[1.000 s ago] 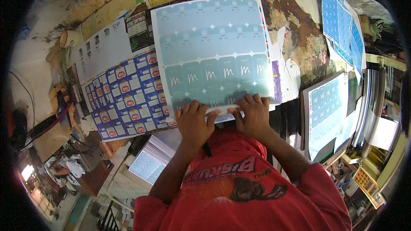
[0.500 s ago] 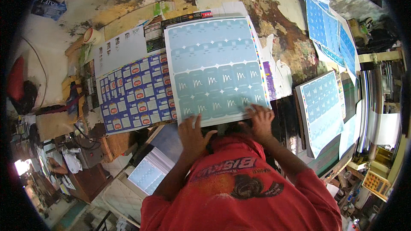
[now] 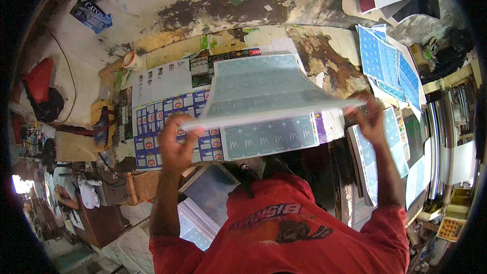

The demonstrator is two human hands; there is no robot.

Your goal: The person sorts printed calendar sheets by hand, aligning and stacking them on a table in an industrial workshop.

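Observation:
My left hand (image 3: 177,144) and my right hand (image 3: 369,121) grip the two near corners of lifted printed paper (image 3: 261,73). Its near edge is raised and bowed, a white band blurred by motion, while the far part slopes down to the table. Whether one sheet or several are lifted, I cannot tell. Under it lies the rest of the stack of teal printed sheets (image 3: 269,139), with rows of white script letters showing along its near side.
Blue-purple label sheets (image 3: 152,142) lie left of the stack, with a white sheet (image 3: 162,83) behind. At the right are another stack of teal sheets (image 3: 364,165) and blue sheets (image 3: 385,61). A further sheet stack (image 3: 198,223) sits low at the left. A person's arm (image 3: 66,195) shows far left.
Both hands went from resting flat at the stack's near edge to holding the paper's near corners, raised and spread apart. The near edge of the paper came up off the stack. The view shifted.

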